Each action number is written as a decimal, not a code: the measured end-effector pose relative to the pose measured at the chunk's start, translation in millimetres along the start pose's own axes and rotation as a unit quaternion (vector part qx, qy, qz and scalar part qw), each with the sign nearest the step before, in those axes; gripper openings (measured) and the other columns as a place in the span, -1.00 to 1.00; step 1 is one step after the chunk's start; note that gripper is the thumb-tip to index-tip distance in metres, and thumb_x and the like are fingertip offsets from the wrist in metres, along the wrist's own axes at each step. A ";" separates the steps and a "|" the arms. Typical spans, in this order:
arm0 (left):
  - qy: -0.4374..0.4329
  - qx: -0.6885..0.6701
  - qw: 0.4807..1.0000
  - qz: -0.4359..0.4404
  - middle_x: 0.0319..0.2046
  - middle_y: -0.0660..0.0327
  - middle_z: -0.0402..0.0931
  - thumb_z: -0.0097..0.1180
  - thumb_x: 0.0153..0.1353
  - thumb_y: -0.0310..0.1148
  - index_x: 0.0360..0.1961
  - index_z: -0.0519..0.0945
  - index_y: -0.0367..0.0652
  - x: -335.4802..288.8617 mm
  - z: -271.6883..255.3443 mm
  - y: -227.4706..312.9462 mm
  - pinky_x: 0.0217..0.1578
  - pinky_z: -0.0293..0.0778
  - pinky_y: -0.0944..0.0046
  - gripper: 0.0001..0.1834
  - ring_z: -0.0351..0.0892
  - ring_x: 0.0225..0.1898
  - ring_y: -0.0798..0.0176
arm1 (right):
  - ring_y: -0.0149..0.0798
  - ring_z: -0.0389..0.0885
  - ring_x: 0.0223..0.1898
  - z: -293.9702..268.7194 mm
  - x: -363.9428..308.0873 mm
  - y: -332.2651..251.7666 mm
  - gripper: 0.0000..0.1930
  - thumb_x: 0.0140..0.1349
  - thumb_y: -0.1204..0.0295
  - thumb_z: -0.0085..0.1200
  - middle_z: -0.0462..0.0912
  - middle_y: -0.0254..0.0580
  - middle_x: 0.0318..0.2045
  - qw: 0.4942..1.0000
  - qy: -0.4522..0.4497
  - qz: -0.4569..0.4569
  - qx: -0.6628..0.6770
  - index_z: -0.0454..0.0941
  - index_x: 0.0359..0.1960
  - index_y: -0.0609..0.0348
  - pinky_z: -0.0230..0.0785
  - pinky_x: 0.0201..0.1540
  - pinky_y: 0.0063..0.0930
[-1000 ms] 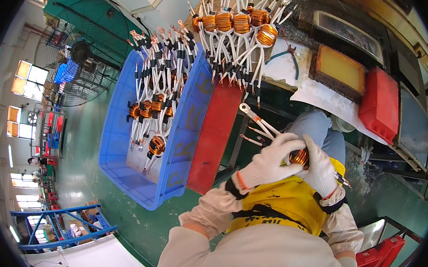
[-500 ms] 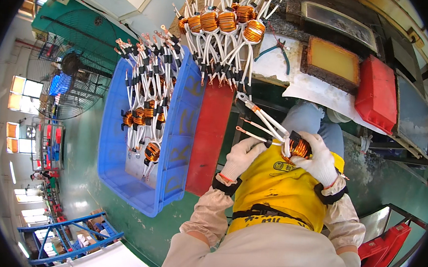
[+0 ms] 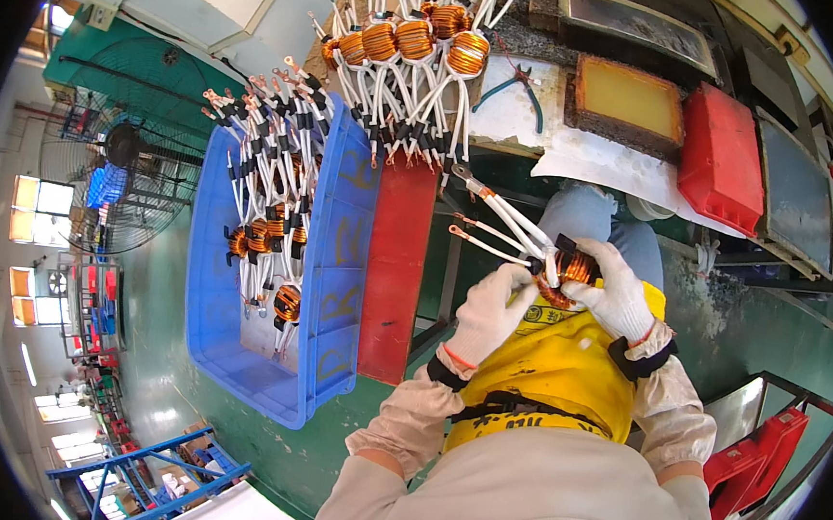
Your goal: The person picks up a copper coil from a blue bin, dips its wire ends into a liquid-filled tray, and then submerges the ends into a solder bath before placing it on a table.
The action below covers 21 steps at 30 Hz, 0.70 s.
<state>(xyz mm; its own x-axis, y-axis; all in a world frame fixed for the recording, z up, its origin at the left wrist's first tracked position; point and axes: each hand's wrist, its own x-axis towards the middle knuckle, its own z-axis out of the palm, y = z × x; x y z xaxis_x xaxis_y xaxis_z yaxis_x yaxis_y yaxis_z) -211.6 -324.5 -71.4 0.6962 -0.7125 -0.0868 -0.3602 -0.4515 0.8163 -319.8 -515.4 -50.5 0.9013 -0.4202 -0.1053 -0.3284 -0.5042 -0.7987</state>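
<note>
left hand (image 3: pixel 492 314) has moved nearer the coil (image 3: pixel 576 268) in right hand (image 3: pixel 621 301).

The room is bright. Daylight comes through the tall windows with white and orange panes (image 3: pixel 50 229) on the left, so bright that the white panes look washed out. A long, thin white lamp (image 3: pixel 28 365) glows there too. The shiny green painted floor (image 3: pixel 163 358) has pale glare spots. It is dark under the brown-topped worktable (image 3: pixel 563 77). Straight lines bend near the round black edge, and faraway things look fuzzy.
</note>
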 end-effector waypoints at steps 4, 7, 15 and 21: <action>0.061 0.031 0.983 0.172 -0.32 0.13 0.59 0.23 0.14 -0.40 -0.16 0.55 -0.10 4.6 -5.0 6.7 -0.31 0.52 0.18 -0.77 0.62 -0.32 0.09 | 0.01 0.53 0.09 -3.4 2.3 -1.6 -0.38 0.01 0.24 0.31 0.52 -0.03 0.03 1.000 -0.021 0.002 0.001 0.44 0.15 0.09 0.40 0.12 -0.28; -0.002 0.141 0.969 0.204 -0.41 0.16 0.52 0.24 0.05 -0.43 -0.21 0.59 -0.05 6.5 -2.1 3.3 -0.34 0.50 0.12 -0.77 0.57 -0.33 0.06 | 0.02 0.53 0.09 -3.1 2.2 -1.9 -0.38 0.02 0.23 0.31 0.50 -0.03 0.05 0.999 -0.034 0.010 0.004 0.43 0.15 0.09 0.40 0.12 -0.28; 0.019 0.209 0.933 0.293 -0.38 0.25 0.47 0.16 0.04 -0.41 -0.22 0.60 -0.01 7.3 2.3 1.8 -0.31 0.47 0.12 -0.78 0.51 -0.28 0.08 | -0.08 0.54 0.10 3.9 -0.5 12.1 -0.37 0.06 0.33 0.28 0.48 -0.03 0.09 0.997 0.021 -0.023 0.064 0.36 0.19 0.17 0.37 0.17 -0.34; 0.018 0.114 0.962 0.248 -0.40 0.24 0.47 0.34 -0.11 -0.38 -0.35 0.67 -0.01 5.8 2.9 -0.6 -0.36 0.46 0.12 -0.79 0.51 -0.32 0.07 | -0.22 0.47 0.18 16.6 -16.2 38.8 -0.39 0.11 0.44 0.20 0.49 -0.01 0.13 0.963 0.008 0.028 0.269 0.30 0.23 0.21 0.30 0.22 -0.45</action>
<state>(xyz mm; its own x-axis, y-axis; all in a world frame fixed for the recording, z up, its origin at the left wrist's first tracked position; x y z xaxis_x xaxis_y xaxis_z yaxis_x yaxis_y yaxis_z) -209.1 -329.9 -74.0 0.4231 -0.8533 0.3049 -0.7777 -0.1693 0.6053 -342.5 -515.7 -89.6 0.8809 -0.4484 -0.1513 -0.1783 -0.0183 -0.9838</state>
